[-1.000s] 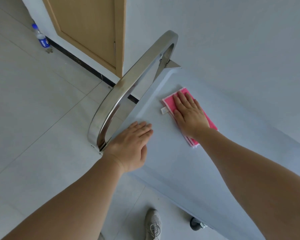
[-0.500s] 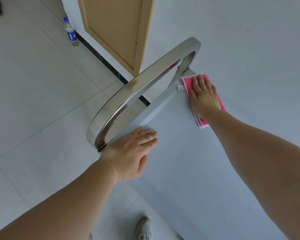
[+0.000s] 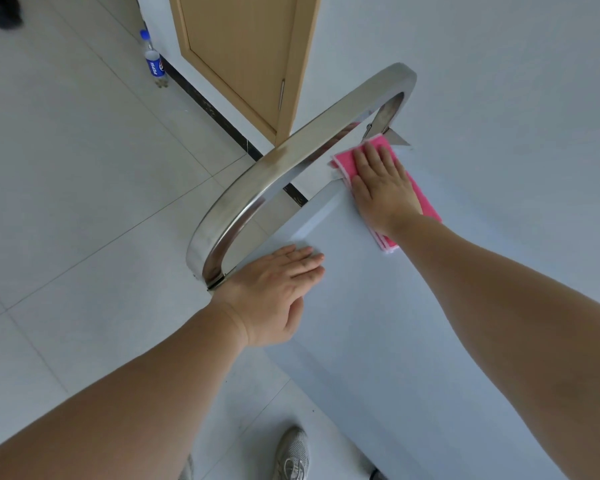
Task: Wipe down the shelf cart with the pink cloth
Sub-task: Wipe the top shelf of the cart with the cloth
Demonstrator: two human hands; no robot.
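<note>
A pale grey cart (image 3: 378,341) surface stands on a tiled floor (image 3: 66,185) beside a white wall, wooden door (image 3: 243,53) behind. One steel handle (image 3: 291,157), one bottle (image 3: 153,62), one shoe (image 3: 291,452). One pink cloth (image 3: 381,148) lies at the far corner under the flat right hand (image 3: 383,188), fingers (image 3: 373,157) together; left hand (image 3: 271,292) rests flat, fingers (image 3: 302,259) together.

Both bare forearms reach forward from the lower edge of the view. The left hand (image 3: 274,292) lies palm down, fingers straight and together, thumb tucked alongside. The right hand (image 3: 383,187) is stretched farther out, ahead and to the right of the left one, palm down, fingers straight and slightly spread, pressing flat. Neither curls into a grip.
</note>
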